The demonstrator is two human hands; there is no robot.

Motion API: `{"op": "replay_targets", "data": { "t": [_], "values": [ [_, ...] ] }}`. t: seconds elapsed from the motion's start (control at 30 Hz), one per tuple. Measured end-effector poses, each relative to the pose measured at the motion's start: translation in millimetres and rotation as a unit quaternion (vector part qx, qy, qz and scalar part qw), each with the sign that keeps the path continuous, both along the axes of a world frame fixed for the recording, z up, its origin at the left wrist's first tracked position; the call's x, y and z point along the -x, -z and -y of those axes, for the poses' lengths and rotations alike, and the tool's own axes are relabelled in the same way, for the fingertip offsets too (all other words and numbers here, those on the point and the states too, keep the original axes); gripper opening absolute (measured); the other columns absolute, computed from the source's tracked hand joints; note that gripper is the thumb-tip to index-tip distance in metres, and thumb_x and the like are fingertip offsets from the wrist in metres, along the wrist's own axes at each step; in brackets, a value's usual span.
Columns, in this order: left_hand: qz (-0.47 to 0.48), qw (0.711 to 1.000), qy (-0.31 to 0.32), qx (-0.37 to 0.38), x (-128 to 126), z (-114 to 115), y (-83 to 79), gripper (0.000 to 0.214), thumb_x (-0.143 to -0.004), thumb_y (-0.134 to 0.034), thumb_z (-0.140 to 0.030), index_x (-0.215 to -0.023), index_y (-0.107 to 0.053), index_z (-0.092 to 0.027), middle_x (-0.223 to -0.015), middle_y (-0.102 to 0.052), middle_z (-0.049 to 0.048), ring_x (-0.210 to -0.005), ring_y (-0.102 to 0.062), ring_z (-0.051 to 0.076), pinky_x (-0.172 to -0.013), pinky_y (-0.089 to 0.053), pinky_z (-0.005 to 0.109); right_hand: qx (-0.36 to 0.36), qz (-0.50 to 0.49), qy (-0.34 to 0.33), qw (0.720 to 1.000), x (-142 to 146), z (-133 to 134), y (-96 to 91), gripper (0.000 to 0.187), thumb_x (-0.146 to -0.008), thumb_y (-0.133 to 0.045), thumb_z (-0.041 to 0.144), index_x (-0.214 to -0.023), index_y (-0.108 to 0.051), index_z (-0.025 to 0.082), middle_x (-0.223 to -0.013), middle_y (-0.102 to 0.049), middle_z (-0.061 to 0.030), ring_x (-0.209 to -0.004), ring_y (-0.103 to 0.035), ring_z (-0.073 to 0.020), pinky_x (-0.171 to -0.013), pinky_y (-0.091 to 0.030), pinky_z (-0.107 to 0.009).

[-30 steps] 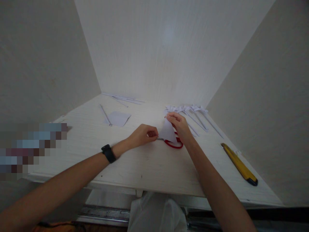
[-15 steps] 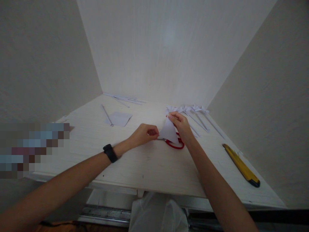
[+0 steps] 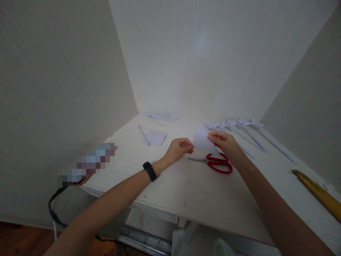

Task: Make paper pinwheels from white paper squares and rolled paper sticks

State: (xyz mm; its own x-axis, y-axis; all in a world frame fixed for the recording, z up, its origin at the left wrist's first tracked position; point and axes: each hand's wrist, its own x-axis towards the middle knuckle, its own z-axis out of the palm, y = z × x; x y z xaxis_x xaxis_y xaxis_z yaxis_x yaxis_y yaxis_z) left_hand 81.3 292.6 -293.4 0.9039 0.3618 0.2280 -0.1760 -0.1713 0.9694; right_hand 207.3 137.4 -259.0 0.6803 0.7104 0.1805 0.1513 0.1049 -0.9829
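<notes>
Paper (image 3: 203, 142) between left hand (image 3: 179, 149) and right hand (image 3: 226, 145)

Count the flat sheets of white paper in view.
2: the held sheet in the right hand, and the loose sheet farther left on the table. More could be hidden underneath.

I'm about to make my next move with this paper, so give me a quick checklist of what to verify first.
1. Right hand holding the raised sheet: ok.
2. Left hand at that sheet's near-left corner: ok, fingertips together there.
3. Scissors resting on the table, in neither hand: ok.
4. Yellow cutter wholly in view: not ok, the picture's right edge cuts it off.
5. Cutter's blade retracted: cannot tell.
</notes>
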Motion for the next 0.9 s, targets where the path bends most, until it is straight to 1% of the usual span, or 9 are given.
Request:
{"op": "replay_targets", "data": {
  "t": [0.17,0.3,0.53,0.67,0.8,0.9],
  "values": [
    [-0.003,1.0,0.003,0.02,-1.4,0.8,1.4,0.015,-0.069,-0.071,-0.024,-0.071,-0.063,-0.011,-0.06,-0.065,0.0021,-0.053,-0.06,0.009,-0.056,-0.047,0.022,0.008,0.01,0.02,1.0,-0.7,0.0,1.3,0.025,-0.062,-0.074,0.04,-0.072,-0.066,0.019,-0.072,-0.063,-0.0003,-0.067,-0.056,-0.0136,-0.065,-0.042,-0.028],
    [-0.005,1.0,0.007,0.026,-2.7,0.4,2.8,0.015,-0.069,-0.071,-0.025,-0.07,-0.063,-0.011,-0.059,-0.065,0.0017,-0.053,-0.06,0.009,-0.057,-0.048,0.022,0.022,0.009,0.016,1.0,-2.0,0.0,2.7,0.027,-0.064,-0.073,0.042,-0.073,-0.066,0.018,-0.07,-0.063,-0.0007,-0.064,-0.055,-0.0138,-0.063,-0.042,-0.028],
    [-0.018,1.0,0.004,-0.001,-1.2,0.6,0.5,0.016,-0.071,-0.071,-0.026,-0.072,-0.064,-0.012,-0.061,-0.065,0.0022,-0.054,-0.06,0.01,-0.059,-0.048,0.023,0.03,0.017,0.027,0.999,-3.0,-0.3,4.9,0.027,-0.065,-0.071,0.043,-0.073,-0.066,0.019,-0.07,-0.062,-0.0013,-0.063,-0.056,-0.0146,-0.06,-0.043,-0.028],
    [-0.022,1.0,0.003,-0.005,-1.2,0.2,1.3,0.014,-0.071,-0.07,-0.024,-0.072,-0.064,-0.012,-0.061,-0.065,0.0022,-0.055,-0.061,0.01,-0.058,-0.048,0.022,0.038,0.015,0.034,0.999,-0.7,0.3,2.3,0.029,-0.063,-0.072,0.045,-0.073,-0.065,0.018,-0.068,-0.063,-0.0026,-0.062,-0.057,-0.0158,-0.057,-0.044,-0.028],
    [-0.016,1.0,0.008,0.005,-2.8,-2.3,5.3,0.012,-0.071,-0.069,-0.023,-0.072,-0.064,-0.012,-0.06,-0.065,0.0014,-0.054,-0.061,0.01,-0.057,-0.047,0.022,0.04,0.013,0.034,0.999,-0.8,-0.2,0.0,0.029,-0.06,-0.072,0.044,-0.071,-0.065,0.018,-0.069,-0.064,-0.0031,-0.064,-0.057,-0.016,-0.06,-0.046,-0.029],
    [-0.012,1.0,0.011,0.014,-3.2,-3.0,6.1,0.013,-0.07,-0.07,-0.024,-0.072,-0.064,-0.012,-0.06,-0.065,0.0013,-0.054,-0.06,0.01,-0.058,-0.047,0.022,0.063,0.034,0.032,0.997,-4.4,-0.9,1.1,0.029,-0.059,-0.072,0.043,-0.07,-0.065,0.017,-0.067,-0.063,-0.0021,-0.061,-0.055,-0.015,-0.058,-0.043,-0.028]
  ]
}}
